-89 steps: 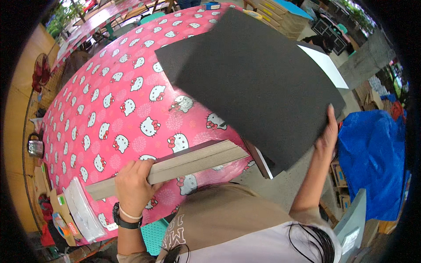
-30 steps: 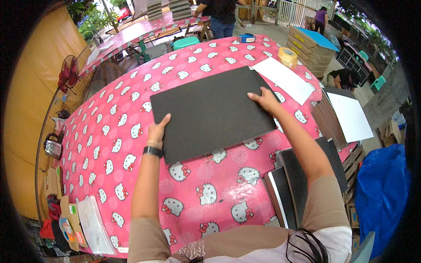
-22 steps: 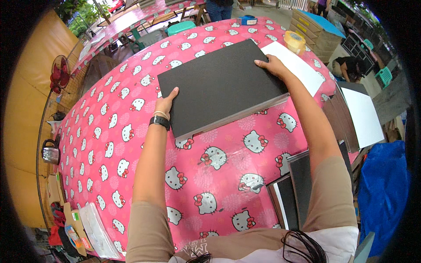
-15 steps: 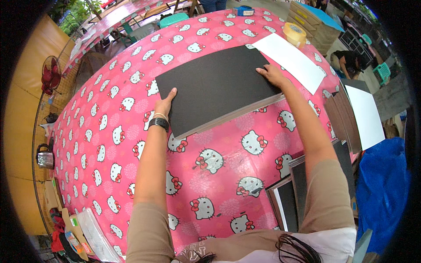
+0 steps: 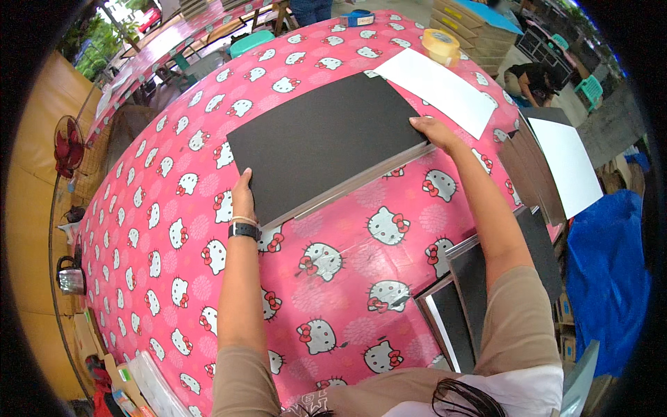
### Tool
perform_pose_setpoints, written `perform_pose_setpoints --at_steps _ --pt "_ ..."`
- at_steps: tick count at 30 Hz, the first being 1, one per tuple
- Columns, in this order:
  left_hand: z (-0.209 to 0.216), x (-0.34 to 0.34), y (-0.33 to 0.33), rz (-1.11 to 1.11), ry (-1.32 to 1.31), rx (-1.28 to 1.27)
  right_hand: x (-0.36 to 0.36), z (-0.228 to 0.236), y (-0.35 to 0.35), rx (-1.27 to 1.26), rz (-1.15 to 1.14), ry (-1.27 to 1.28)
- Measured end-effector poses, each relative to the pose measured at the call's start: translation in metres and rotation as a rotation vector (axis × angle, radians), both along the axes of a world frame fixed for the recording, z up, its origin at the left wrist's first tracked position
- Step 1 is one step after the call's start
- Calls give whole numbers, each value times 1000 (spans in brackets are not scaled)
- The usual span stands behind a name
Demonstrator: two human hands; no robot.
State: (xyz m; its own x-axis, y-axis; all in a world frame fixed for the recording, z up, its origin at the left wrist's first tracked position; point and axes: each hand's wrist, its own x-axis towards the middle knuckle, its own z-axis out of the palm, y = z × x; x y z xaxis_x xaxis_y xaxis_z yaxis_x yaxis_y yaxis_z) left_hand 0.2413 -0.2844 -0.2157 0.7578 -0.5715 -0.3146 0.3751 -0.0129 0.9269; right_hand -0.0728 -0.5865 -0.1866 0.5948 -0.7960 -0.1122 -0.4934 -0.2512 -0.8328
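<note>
A thick stack of large black boards lies flat on the table, its layered edge toward me pale grey-brown. My left hand grips the stack's left side close to the near corner, thumb on top and the other fingers mostly hidden. At the right side, my right hand holds the stack near its near right corner, its thumb also on top. A white sheet lies just beyond the stack's right side.
A pink patterned cover spreads over the table. A roll of clear tape stands at the far right. Brown boards and another white sheet lie at the right edge. Black-covered boards sit near my right elbow. A person crouches beyond.
Both hands have slid toward me along the stack's sides, nearer its front corners. The whole view has shifted slightly; the stack's place on the table looks about the same.
</note>
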Motion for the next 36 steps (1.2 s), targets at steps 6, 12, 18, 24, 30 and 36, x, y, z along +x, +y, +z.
perform_pose_setpoints --at_steps 6,12,18,24,30,36 --pt "-16 1 -9 65 -195 36 -6 -20 -27 -57 46 -33" --pt "-13 2 0 47 -141 30 5 -6 -5 -45 7 39" --pt "4 -15 8 -63 107 -52 3 -6 -1 -168 10 154" --pt "12 -38 25 -108 132 -43 2 -21 5 -431 -115 86" --pt "16 -38 14 -5 -30 -31 47 3 3 -132 -228 351" --pt "38 -39 21 -63 -108 -71 24 30 -5 642 -5 8"
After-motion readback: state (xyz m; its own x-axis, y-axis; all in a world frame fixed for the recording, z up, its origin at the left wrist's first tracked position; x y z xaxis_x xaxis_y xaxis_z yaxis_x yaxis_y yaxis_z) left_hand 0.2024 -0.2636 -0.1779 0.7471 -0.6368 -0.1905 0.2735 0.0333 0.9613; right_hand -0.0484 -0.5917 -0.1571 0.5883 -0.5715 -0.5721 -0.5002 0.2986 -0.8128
